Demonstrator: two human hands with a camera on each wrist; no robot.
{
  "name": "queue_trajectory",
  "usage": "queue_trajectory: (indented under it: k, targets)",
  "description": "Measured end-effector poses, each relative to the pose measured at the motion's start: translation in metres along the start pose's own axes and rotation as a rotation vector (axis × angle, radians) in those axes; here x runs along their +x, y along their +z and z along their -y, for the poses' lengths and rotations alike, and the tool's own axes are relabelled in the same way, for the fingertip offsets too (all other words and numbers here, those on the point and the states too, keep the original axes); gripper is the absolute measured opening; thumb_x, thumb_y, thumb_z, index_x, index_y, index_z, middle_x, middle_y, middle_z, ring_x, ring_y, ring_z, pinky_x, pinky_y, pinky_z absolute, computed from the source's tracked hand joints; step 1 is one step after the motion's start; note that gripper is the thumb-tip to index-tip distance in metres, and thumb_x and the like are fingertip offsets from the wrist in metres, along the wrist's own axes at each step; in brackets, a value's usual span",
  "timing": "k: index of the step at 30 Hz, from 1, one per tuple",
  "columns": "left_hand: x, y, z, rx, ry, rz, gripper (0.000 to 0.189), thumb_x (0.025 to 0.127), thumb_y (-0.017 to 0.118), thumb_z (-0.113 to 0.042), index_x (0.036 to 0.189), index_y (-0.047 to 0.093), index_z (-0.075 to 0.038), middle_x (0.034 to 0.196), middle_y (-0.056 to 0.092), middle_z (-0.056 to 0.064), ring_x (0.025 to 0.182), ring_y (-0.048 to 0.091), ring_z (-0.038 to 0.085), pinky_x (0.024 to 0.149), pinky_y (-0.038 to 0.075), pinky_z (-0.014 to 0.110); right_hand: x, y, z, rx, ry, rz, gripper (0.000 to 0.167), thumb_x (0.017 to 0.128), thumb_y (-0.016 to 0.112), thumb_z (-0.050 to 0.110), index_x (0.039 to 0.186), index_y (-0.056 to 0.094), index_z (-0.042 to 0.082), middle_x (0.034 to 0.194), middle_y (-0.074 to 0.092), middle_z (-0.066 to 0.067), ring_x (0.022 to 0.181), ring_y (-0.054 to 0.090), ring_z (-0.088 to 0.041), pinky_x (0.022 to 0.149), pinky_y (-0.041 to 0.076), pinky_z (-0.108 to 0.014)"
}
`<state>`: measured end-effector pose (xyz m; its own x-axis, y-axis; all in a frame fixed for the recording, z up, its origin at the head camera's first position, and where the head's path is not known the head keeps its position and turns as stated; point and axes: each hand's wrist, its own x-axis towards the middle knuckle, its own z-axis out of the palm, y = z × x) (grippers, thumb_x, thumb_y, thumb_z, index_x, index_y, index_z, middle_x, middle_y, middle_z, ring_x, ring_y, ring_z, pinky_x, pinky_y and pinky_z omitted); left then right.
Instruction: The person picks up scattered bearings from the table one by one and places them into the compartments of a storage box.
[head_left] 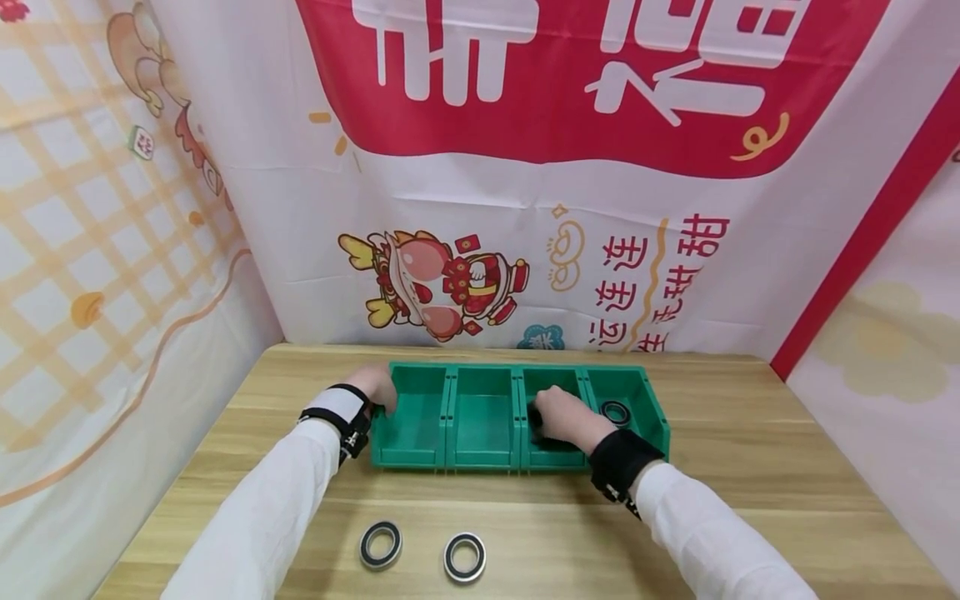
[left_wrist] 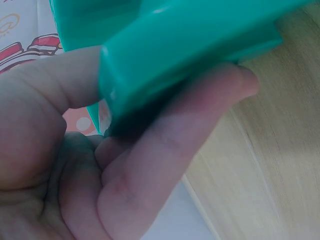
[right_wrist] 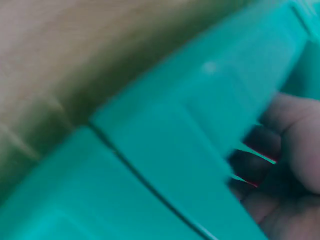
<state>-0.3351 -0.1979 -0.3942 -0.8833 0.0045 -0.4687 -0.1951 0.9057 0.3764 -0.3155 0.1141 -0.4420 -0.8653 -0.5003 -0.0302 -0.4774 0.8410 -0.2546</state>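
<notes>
A row of green plastic bins (head_left: 483, 459) stands on the wooden table, its compartments side by side. My left hand (head_left: 375, 387) grips the outer wall at the row's left end. In the left wrist view, thumb and fingers lie on either side of the green wall (left_wrist: 165, 55). My right hand (head_left: 566, 417) reaches down into the third compartment from the left, fingers curled round a dark bearing (head_left: 535, 415), mostly hidden by the hand. The right wrist view is blurred; there the green wall (right_wrist: 165, 145) hides part of the fingers. Another bearing (head_left: 616, 412) lies in the rightmost compartment.
Two black-and-silver bearings lie on the table in front of the bins, one at the left (head_left: 381, 545) and one nearer the middle (head_left: 465, 557). A printed cloth (head_left: 465, 192) hangs behind the table, with more cloth at both sides.
</notes>
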Motion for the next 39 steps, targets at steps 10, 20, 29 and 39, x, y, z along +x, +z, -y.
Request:
queue_trajectory:
  k: [10, 20, 29, 39]
  targets:
    - [-0.001, -0.002, -0.001, 0.054, 0.023, -0.021, 0.054, 0.077, 0.065, 0.006, 0.127, 0.046, 0.009, 0.106, 0.050, 0.019, 0.071, 0.050, 0.027, 0.052, 0.042, 0.029, -0.034, -0.057, 0.050, -0.023, -0.076, -0.134, 0.062, 0.085, 0.073, 0.029, 0.139, 0.051, 0.007, 0.124, 0.061, -0.016, 0.095, 0.066, -0.025, 0.072, 0.055, -0.033]
    - [-0.001, -0.002, -0.002, 0.029, 0.005, 0.007, 0.059, 0.078, 0.063, 0.007, 0.133, 0.042, 0.010, 0.108, 0.048, 0.020, 0.071, 0.050, 0.027, 0.052, 0.042, 0.029, -0.083, -0.038, 0.102, -0.069, -0.426, -0.035, 0.086, 0.088, 0.056, 0.057, 0.155, 0.008, 0.032, 0.161, -0.004, -0.004, 0.146, 0.006, -0.035, 0.104, 0.024, -0.064]
    - [0.000, -0.001, 0.001, 0.032, 0.013, -0.005, 0.054, 0.076, 0.063, 0.007, 0.127, 0.046, 0.009, 0.106, 0.049, 0.019, 0.077, 0.049, 0.029, 0.055, 0.041, 0.030, -0.103, 0.030, 0.115, -0.085, -0.596, 0.257, 0.077, 0.093, 0.048, 0.056, 0.152, 0.000, 0.042, 0.160, -0.016, 0.001, 0.146, -0.005, -0.036, 0.097, 0.029, -0.072]
    - [-0.002, -0.001, 0.000, 0.026, 0.016, -0.003, 0.046, 0.076, 0.063, 0.008, 0.120, 0.049, 0.008, 0.103, 0.049, 0.019, 0.073, 0.047, 0.027, 0.054, 0.041, 0.029, -0.107, 0.065, 0.110, -0.040, -0.662, 0.432, 0.068, 0.097, 0.047, 0.050, 0.154, 0.012, 0.038, 0.162, 0.002, 0.002, 0.146, 0.009, -0.033, 0.101, 0.037, -0.055]
